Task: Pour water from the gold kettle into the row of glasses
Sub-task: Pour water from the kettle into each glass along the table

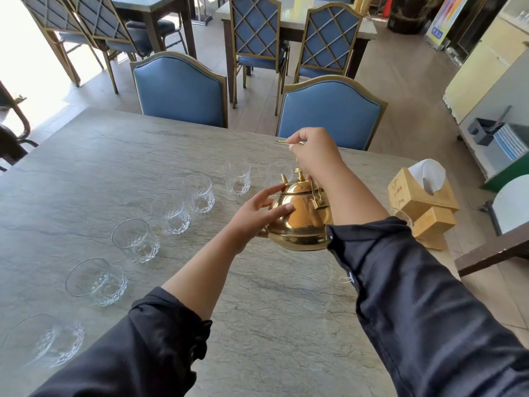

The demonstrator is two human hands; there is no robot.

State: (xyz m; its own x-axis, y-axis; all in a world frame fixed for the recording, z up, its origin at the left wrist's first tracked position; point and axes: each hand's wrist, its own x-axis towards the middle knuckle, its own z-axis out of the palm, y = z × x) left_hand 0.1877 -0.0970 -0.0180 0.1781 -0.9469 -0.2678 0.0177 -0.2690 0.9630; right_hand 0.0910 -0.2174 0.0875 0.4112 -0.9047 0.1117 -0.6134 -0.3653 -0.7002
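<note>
The right hand [310, 151] is closed in a tight grip on the thin gold handle [282, 142] of the kettle [300, 217], which hangs in the air, tipped away from the camera over the far right part of the surface [257, 296]. The left hand [254, 216] lies open against the kettle's side, fingers [282, 209] spread flat on the gold body and thumb underneath, bracing rather than clasping it. The spout [284, 178] points toward the farthest glass [276, 173] of the row, which is partly hidden behind the kettle. Six more glasses [171, 214] run in a curving line from there toward the near left corner, each apart from the next; whether any hold water cannot be told. Just right of the kettle a wooden tissue box [420, 193] bears handwriting too small to read. The middle and near right of the surface lie bare. Two blue chairs [180, 90] stand at the far edge, and dark sleeves [415, 282] cover both forearms.
</note>
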